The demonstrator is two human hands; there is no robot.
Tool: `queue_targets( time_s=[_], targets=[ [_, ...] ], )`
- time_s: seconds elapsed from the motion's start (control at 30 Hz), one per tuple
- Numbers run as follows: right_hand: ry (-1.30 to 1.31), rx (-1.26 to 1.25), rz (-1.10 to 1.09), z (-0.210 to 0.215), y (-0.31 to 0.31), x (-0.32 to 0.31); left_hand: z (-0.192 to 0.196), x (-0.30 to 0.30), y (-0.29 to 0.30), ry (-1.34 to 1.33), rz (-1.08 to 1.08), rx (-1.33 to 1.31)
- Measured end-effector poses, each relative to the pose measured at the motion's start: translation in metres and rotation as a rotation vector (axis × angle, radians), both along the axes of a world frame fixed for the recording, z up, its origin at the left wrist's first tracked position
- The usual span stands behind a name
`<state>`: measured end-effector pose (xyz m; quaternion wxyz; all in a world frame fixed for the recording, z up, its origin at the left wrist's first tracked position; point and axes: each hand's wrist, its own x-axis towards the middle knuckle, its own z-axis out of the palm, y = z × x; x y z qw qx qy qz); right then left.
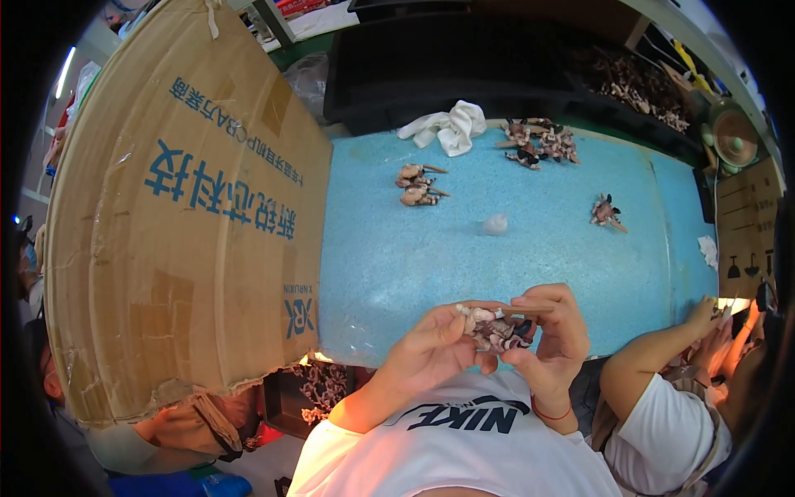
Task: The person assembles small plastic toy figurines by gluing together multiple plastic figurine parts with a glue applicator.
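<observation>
Close to my chest, over the near edge of the blue work surface (414, 282), both hands hold one small painted figurine (494, 333). Its parts are pale, brown-grey and black, and a thin brown stick (530, 311) runs along its upper side to the right. My left hand (431, 341) grips the pale end between thumb and fingers. With its fingers bent round the dark end and the stick, my right hand (553, 340) closes on the other side. Fingers hide parts of the figurine. A small whitish lump (495, 224) lies on the surface beyond my hands.
Similar figurines lie in a left group (416, 185), a far-right pile (542, 142) and singly at right (607, 212). A white cloth (447, 127) lies near black trays (464, 70). A tall cardboard box (190, 273) walls the left. Another person's arm (654, 356) rests at right.
</observation>
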<state>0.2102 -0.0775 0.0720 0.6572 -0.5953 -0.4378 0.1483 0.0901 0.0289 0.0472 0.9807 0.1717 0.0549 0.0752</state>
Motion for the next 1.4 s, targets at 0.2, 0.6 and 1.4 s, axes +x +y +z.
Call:
queue_targets(
  time_s=[0.2,0.6,1.4],
  targets=[
    [-0.031,-0.032,-0.025,0.003,-0.001,-0.002,-0.008,-0.002,-0.002,0.038,-0.081,-0.118],
    [-0.130,-0.069,-0.084,0.005,-0.002,-0.002,-0.006,0.003,-0.006,-0.046,-0.098,-0.357],
    [-0.233,0.116,0.019,-0.020,-0.005,-0.004,-0.001,-0.002,0.021,-0.103,0.310,0.575]
  ],
)
